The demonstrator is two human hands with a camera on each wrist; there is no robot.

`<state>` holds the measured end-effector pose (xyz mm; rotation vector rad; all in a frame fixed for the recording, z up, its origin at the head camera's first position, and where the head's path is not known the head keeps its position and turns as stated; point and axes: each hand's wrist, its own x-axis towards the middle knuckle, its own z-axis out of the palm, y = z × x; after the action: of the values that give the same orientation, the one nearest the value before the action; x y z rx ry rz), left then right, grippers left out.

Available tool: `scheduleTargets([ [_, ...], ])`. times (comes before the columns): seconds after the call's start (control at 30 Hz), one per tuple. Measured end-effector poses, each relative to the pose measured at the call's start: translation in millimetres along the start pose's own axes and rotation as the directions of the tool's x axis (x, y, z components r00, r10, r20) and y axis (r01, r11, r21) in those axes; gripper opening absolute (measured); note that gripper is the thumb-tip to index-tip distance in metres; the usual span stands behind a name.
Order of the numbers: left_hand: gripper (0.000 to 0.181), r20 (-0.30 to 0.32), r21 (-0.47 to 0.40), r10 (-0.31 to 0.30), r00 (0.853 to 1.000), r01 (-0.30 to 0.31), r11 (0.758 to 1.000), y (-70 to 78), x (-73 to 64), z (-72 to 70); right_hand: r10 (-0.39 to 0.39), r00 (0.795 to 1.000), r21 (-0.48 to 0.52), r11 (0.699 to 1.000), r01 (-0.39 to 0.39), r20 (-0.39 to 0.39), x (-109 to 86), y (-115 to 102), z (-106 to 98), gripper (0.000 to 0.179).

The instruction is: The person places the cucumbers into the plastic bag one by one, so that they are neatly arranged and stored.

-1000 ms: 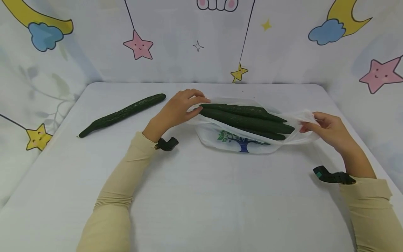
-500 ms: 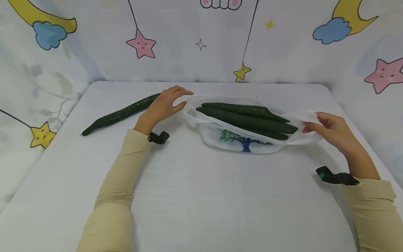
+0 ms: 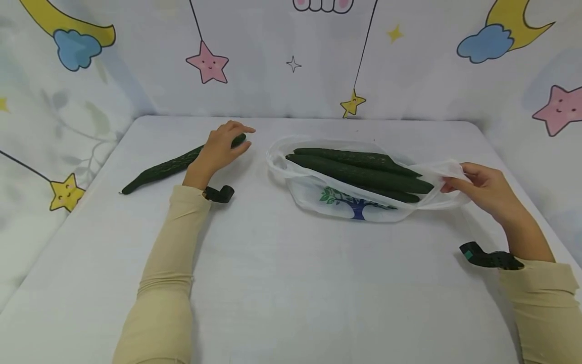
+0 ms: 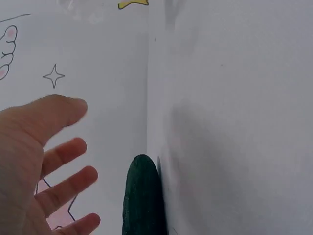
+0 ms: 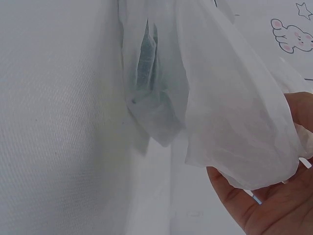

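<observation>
A long dark green cucumber [image 3: 159,171] lies slantwise on the left of the table. My left hand [image 3: 216,148] is above its far end, fingers spread and nothing in them; in the left wrist view the cucumber's rounded tip [image 4: 143,196] shows apart from the fingers. To the right lies a white plastic bag [image 3: 305,194] printed with a tree. Several cucumbers [image 3: 359,173] rest in its opening, side by side. With thumb and fingers my right hand [image 3: 490,192] holds the right end of the bag, whose thin plastic [image 5: 234,112] hangs from the grip in the right wrist view.
A white cloth covers the table [image 3: 336,288]. Behind it stands a pale backdrop [image 3: 254,91] with stars, moons and clouds. A black wrist camera [image 3: 220,194] sits at the left cuff, and another wrist camera [image 3: 488,257] at the right cuff.
My left hand has left the left end of the bag and moved left to above the lone cucumber. The right hand keeps its hold on the bag. The head view has shifted slightly.
</observation>
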<state>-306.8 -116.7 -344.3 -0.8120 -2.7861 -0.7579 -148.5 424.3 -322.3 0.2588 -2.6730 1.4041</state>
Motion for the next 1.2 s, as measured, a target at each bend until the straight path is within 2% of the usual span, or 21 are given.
scheduleTargets([
  [0.13,0.043,0.047,0.027,-0.139,0.989,0.138,0.99,-8.7,-5.4,-0.5,-0.006,1.0,0.001,1.0,0.006,0.002,-0.2,0,0,0.02],
  [0.27,0.045,0.074,0.01,-0.204,0.976,0.204,0.979,-17.1,-8.7,0.3,-0.015,1.0,-0.006,1.0,0.015,0.004,0.1,0,-1,0.021],
  [0.53,0.049,0.09,-0.008,-0.26,0.961,0.262,0.965,-31.7,-9.7,2.1,-0.033,0.999,-0.003,0.999,0.033,0.007,1.0,-1,-2,0.026],
  [0.7,0.05,0.113,0.005,-0.3,0.947,0.302,0.953,-43.7,-14.7,-0.7,-0.034,0.999,-0.002,0.999,0.034,0.009,0.5,-1,0,0.027],
  [1.0,0.051,0.134,0.027,-0.335,0.933,0.335,0.942,-51.6,-20.9,-10.7,-0.036,0.999,0.004,0.999,0.036,0.01,-0.5,-1,-2,0.026],
  [1.2,0.056,0.111,0.074,-0.415,0.903,0.408,0.91,-58.4,-26.3,-14.7,-0.045,0.999,0.021,0.999,0.045,0.019,0.0,-2,-2,0.03],
])
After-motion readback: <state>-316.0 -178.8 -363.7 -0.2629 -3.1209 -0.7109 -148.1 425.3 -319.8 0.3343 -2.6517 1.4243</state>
